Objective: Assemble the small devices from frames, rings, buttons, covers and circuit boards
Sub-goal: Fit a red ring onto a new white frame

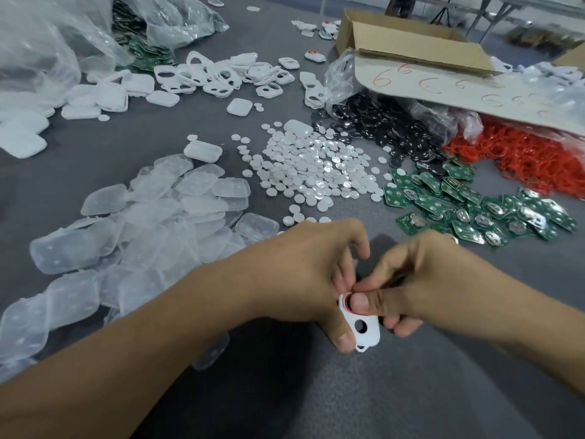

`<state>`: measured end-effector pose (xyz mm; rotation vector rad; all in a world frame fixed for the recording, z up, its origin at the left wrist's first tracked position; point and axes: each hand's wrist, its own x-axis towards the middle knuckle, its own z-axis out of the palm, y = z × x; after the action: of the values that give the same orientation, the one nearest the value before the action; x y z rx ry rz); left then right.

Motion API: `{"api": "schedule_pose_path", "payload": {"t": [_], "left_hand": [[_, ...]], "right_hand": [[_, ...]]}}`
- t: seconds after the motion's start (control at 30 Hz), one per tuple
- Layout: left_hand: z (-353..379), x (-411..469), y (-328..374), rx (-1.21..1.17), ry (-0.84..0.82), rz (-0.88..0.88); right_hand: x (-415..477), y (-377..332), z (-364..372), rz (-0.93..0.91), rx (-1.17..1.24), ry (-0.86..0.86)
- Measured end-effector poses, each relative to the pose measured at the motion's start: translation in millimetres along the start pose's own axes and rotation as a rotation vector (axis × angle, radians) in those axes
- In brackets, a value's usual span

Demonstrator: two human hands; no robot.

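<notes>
Between the two hands, low over the counter (411, 391), sits the white frame (368, 334). Its long axis runs roughly away from the person, with the wide opening at the far end and the small loop at the near end. The left hand (304, 274) grips it from the left, thumb pressed against the near left edge and fingers curled behind. The right hand (421, 280) closes on the far end from the right. Its thumb (364, 304) lies flat across the wide opening, where a sliver of red ring (345, 301) shows at the rim, and its fingers are tucked underneath. Both hands are thus narrow and full, and the small round hole midway along the frame stays uncovered. This looks like the ring being seated. The circuit boards (474, 204) lie beyond the right hand and slightly to its right, so that hand is likely the nearer one for fetching a board. The white buttons (304, 166) lie straight ahead of the left hand.
</notes>
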<state>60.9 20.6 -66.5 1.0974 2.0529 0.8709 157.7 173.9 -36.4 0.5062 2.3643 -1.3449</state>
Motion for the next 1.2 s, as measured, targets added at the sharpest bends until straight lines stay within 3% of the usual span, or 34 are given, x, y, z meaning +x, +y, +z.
{"api": "schedule_pose_path", "payload": {"t": [0.13, 0.3, 0.6, 0.8, 0.93, 1.2], "left_hand": [[1.8, -0.6, -0.5, -0.018, 0.005, -0.005], [1.9, 0.1, 0.7, 0.03, 0.024, -0.016], [1.4, 0.7, 0.4, -0.02, -0.037, 0.042], [4.1, 3.9, -4.7, -0.089, 0.045, 0.084], [-2.9, 5.8, -9.4, -0.193, -0.024, 0.097], [-10.3, 5.4, -16.9, -0.454, -0.12, 0.111]], "right_hand": [[1.5, 9.2, 10.7, 0.015, 0.015, 0.15], [18.4, -2.3, 0.5, 0.166, -0.011, 0.064], [-30.7, 28.4, 18.1, -0.045, -0.027, 0.27], [-45.2, 31.7, 45.2, -0.15, 0.192, 0.434], [-41.2, 38.3, 56.3, -0.182, 0.191, 0.569], [-34.4, 47.5, 51.3, -0.26, 0.505, 0.503]]}}
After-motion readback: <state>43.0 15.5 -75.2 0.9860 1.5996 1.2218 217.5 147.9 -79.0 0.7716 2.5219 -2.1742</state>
